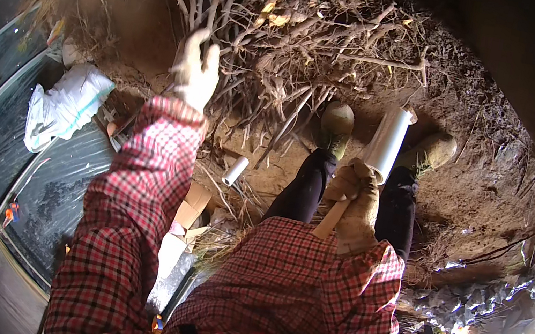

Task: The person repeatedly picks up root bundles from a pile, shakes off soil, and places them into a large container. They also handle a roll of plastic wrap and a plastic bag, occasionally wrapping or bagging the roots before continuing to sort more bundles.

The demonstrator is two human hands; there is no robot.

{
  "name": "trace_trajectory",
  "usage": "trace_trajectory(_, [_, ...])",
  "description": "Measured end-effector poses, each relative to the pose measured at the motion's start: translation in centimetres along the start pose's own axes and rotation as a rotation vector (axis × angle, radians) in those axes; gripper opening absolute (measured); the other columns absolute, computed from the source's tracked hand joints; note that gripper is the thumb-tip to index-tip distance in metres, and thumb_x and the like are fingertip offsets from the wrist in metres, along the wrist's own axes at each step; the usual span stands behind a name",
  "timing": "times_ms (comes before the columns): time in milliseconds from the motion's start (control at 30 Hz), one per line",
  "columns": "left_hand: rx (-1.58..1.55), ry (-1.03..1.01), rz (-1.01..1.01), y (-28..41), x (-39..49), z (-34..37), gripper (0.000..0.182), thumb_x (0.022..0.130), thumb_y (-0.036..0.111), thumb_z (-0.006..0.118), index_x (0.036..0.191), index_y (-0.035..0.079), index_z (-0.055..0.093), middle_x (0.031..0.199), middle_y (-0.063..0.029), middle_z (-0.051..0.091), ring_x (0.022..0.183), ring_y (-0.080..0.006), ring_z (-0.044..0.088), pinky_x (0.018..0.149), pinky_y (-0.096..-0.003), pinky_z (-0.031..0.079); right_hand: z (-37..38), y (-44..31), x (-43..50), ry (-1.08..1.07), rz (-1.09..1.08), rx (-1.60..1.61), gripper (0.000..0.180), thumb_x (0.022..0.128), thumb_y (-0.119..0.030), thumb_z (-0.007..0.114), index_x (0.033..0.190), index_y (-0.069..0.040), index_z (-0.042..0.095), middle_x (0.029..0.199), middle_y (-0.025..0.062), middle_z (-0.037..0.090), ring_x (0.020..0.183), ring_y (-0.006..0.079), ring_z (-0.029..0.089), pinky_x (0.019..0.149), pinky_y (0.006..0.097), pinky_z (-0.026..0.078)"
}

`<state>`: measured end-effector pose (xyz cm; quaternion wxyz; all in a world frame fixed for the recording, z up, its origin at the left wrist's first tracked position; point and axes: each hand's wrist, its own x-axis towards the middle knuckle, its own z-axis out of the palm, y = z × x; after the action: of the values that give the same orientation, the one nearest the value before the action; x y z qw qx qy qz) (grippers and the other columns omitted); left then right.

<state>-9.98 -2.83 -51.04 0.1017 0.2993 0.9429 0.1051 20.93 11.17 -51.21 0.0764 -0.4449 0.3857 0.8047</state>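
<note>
My left hand (198, 70), in a pale work glove, reaches out over the near left side of a heap of bare woody cuttings with roots (289, 38). Its fingers are spread, and whether they touch a stem I cannot tell. In a tan glove, my right hand (355, 197) is closed around a flat wooden handle (331, 219) and lies at the lower end of a roll of clear plastic film (388, 142). The roll points away from me between my legs, with a brownish core at its far end. How the handle joins the roll is hidden by the glove.
On the bare soil lies a small white roll (235, 170). Left of my arm a white woven sack (68, 104) rests on dark panes. Torn cardboard (193, 205) is beside me. My shoes (337, 123) stand at the heap's near edge. Crumpled grey sheeting (467, 306) lies at right.
</note>
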Motion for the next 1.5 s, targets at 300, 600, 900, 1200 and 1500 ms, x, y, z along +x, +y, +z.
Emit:
trace_trajectory(300, [-0.474,-0.497,0.296,13.1,-10.7,1.4,0.021,0.084,-0.002,0.058,0.104,0.002,0.061,0.103,-0.0147,0.064,0.097,-0.0289,0.063,0.084,-0.0375,0.052,0.7,0.0,-0.2,-0.001,-0.101,0.047,0.021,0.095,-0.018,0.051,0.074,-0.015,0.049,0.058,-0.0096,0.032,0.046,0.0036,0.033,0.047,0.0228,0.036])
trace_trajectory(600, [-0.126,-0.296,-0.210,18.5,-0.2,15.1,0.050,0.087,0.020,0.063,0.129,0.002,0.043,0.123,-0.0183,0.053,0.116,-0.0313,0.052,0.098,-0.0407,0.044,0.3,-0.2,-0.6,0.027,-0.077,0.012,0.018,0.091,-0.016,0.055,0.075,-0.015,0.049,0.063,-0.0084,0.032,0.051,0.0051,0.034,0.049,0.0240,0.037])
trace_trajectory(900, [0.321,-0.909,-0.368,18.3,3.9,18.8,0.050,0.081,0.030,0.065,0.124,0.008,0.051,0.120,-0.0131,0.058,0.112,-0.0281,0.056,0.094,-0.0390,0.046,-0.8,-0.7,-1.6,0.011,-0.094,0.027,0.019,0.093,-0.019,0.056,0.077,-0.018,0.046,0.066,-0.0090,0.031,0.055,0.0046,0.033,0.052,0.0248,0.036])
trace_trajectory(1200, [0.372,-1.127,-0.244,17.2,3.3,18.2,0.052,0.074,0.040,0.067,0.119,0.014,0.059,0.116,-0.0078,0.063,0.109,-0.0248,0.060,0.090,-0.0373,0.047,0.1,-0.9,-1.6,-0.028,-0.095,0.000,0.022,0.098,-0.022,0.052,0.078,-0.018,0.045,0.063,-0.0097,0.031,0.052,0.0038,0.034,0.053,0.0266,0.037])
trace_trajectory(1500, [0.016,-1.114,-0.274,15.4,4.0,14.9,0.063,0.073,0.031,0.078,0.120,0.000,0.052,0.107,-0.0156,0.062,0.098,-0.0250,0.060,0.087,-0.0353,0.047,2.1,-0.8,-2.2,0.034,-0.225,-0.144,0.015,0.093,-0.021,0.060,0.081,-0.015,0.053,0.061,-0.0093,0.031,0.052,0.0034,0.032,0.048,0.0237,0.034])
